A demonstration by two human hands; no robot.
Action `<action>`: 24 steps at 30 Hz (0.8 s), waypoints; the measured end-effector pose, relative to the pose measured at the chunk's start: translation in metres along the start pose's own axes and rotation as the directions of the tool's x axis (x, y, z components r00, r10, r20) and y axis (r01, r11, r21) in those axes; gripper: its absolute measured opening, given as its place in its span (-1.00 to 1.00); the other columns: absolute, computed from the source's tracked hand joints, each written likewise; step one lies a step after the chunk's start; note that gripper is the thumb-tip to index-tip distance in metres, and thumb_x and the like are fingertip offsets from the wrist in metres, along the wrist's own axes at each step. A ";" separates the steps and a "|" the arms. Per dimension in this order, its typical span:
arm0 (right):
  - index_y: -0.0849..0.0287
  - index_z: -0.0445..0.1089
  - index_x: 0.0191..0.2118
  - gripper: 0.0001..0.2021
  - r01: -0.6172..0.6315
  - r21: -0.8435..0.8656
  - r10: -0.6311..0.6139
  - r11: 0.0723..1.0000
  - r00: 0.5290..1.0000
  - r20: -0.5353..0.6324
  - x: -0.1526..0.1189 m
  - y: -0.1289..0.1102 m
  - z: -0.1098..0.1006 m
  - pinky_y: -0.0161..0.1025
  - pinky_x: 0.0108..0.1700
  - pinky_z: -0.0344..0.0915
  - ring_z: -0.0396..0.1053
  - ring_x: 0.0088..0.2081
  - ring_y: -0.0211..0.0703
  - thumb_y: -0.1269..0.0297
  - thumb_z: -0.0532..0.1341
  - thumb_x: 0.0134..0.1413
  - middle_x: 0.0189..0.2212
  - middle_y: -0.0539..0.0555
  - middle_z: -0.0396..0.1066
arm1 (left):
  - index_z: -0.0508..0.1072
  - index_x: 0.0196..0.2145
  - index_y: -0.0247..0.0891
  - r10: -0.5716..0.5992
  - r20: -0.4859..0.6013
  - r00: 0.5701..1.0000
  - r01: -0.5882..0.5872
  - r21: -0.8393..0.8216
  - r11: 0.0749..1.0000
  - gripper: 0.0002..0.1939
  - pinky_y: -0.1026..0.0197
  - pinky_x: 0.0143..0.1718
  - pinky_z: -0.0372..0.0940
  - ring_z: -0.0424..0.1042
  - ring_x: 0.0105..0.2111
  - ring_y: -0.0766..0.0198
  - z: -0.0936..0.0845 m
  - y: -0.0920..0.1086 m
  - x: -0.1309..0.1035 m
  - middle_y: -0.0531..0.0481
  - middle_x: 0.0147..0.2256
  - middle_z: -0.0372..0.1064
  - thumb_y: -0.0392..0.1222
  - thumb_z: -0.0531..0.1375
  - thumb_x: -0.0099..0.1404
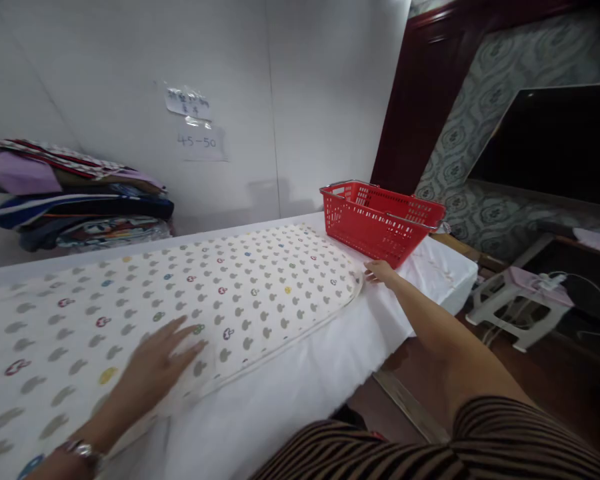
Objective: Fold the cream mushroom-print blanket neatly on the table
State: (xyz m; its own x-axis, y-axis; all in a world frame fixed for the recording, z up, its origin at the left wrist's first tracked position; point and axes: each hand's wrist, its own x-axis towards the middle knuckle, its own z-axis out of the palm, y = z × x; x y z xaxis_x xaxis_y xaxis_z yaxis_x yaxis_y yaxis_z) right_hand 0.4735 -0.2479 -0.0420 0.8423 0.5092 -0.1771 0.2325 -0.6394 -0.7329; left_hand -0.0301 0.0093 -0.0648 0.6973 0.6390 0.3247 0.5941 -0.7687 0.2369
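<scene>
1. A person's left hand, fingers spreading open, is hovering over or resting on a mushroom-print cloth; contact is not showing clearly.
2. The right hand is reaching to the cloth's far rounded corner, fingers bending slightly; whether they are pinching fabric, one cannot tell.
3. The cloth is lying flat beneath and beyond the left hand, the white-draped bench apparently supporting its full spread.
4. Just beyond the right hand, a red plastic shopping basket is standing upright, seemingly leaving the cloth uncovered.
5. Folded textiles are sitting stacked beyond the left hand, against the wall, probably saving space.
</scene>
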 end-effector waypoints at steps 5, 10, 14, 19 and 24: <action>0.31 0.37 -0.27 -0.67 -0.164 0.051 0.162 0.985 0.986 0.050 -0.015 0.002 0.008 -0.35 -0.55 0.34 0.38 -0.62 -0.25 0.06 0.18 0.14 -0.57 0.11 0.45 | 0.41 -0.02 -0.12 0.301 0.142 0.943 -0.275 -0.180 0.945 -0.60 0.01 0.13 0.13 0.22 0.09 0.11 0.027 0.125 0.012 -0.04 0.09 0.28 0.06 0.03 0.28; 0.31 0.40 -0.44 -0.68 -0.248 0.027 0.242 0.968 0.962 0.124 -0.017 -0.008 0.018 -0.32 -0.63 0.30 0.33 -0.70 -0.18 0.09 0.30 0.00 -0.76 0.08 0.34 | 0.40 -0.06 -0.21 0.414 0.219 0.884 -0.365 -0.230 0.902 -0.68 0.05 0.02 0.17 0.26 -0.02 0.12 0.050 0.196 0.030 -0.11 -0.03 0.31 -0.06 0.07 0.28; 0.31 0.39 -0.48 -0.79 -0.284 0.045 0.273 0.958 0.947 0.170 -0.016 -0.007 0.018 -0.35 -0.63 0.28 0.30 -0.71 -0.20 0.25 0.31 0.00 -0.80 0.06 0.30 | 0.42 -0.15 -0.25 0.379 0.322 0.868 -0.346 -0.154 0.925 -0.74 0.11 -0.08 0.18 0.29 -0.12 0.14 0.063 0.216 0.038 -0.12 -0.13 0.32 -0.10 0.05 0.30; 0.27 0.35 -0.42 -0.84 -0.316 0.177 0.265 0.932 0.928 0.261 -0.020 0.002 0.009 -0.36 -0.48 0.39 0.38 -0.61 -0.24 0.29 0.26 0.08 -0.69 0.05 0.39 | 0.43 -0.24 -0.25 0.385 0.364 0.848 -0.367 -0.121 0.922 -0.78 0.15 -0.15 0.18 0.30 -0.17 0.16 0.068 0.223 0.041 -0.11 -0.20 0.32 -0.17 0.02 0.32; 0.27 0.30 -0.42 -0.85 -0.323 0.280 0.233 0.904 0.922 0.311 -0.022 0.008 0.006 -0.35 -0.38 0.44 0.38 -0.59 -0.30 0.34 0.24 0.11 -0.65 0.02 0.38 | 0.43 -0.23 -0.23 0.380 0.363 0.851 -0.361 -0.122 0.925 -0.79 0.15 -0.14 0.18 0.30 -0.17 0.18 0.072 0.223 0.043 -0.09 -0.20 0.32 -0.17 0.01 0.32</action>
State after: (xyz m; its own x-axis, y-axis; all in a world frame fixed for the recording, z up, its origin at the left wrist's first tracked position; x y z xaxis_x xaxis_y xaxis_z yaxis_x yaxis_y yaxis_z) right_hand 0.4539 -0.2609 -0.0473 0.6792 0.4995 -0.5378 -0.1976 -0.5813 -0.7894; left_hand 0.1610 -0.1323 -0.0639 0.9646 0.2614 0.0338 0.2485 -0.9447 0.2139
